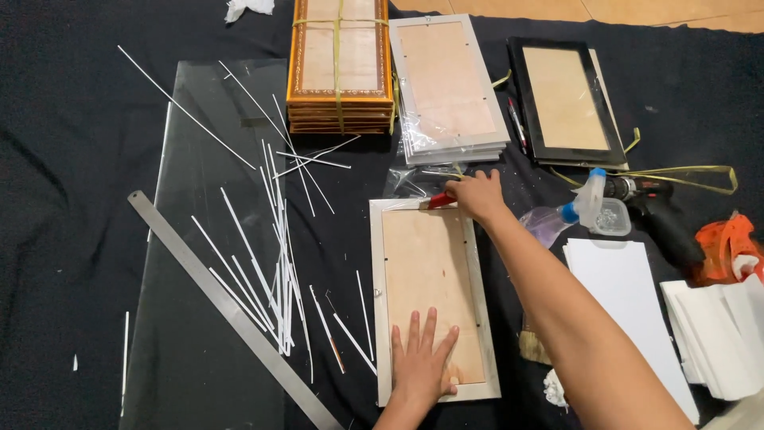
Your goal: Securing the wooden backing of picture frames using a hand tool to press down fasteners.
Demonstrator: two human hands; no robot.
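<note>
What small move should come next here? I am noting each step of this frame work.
Probably draw the red-handled tool along the top edge of the frame. The right hand holds it at that edge, and the left hand lies flat on the backing board, keeping the frame steady.

Two bare forearms enter from the bottom edge — no sleeves, gloves, watch or rings show on either. The left hand shows five fingers with short, plain nails. The right hand is seen from the back, and its arm is bare up to the frame's edge — nothing worn.
</note>
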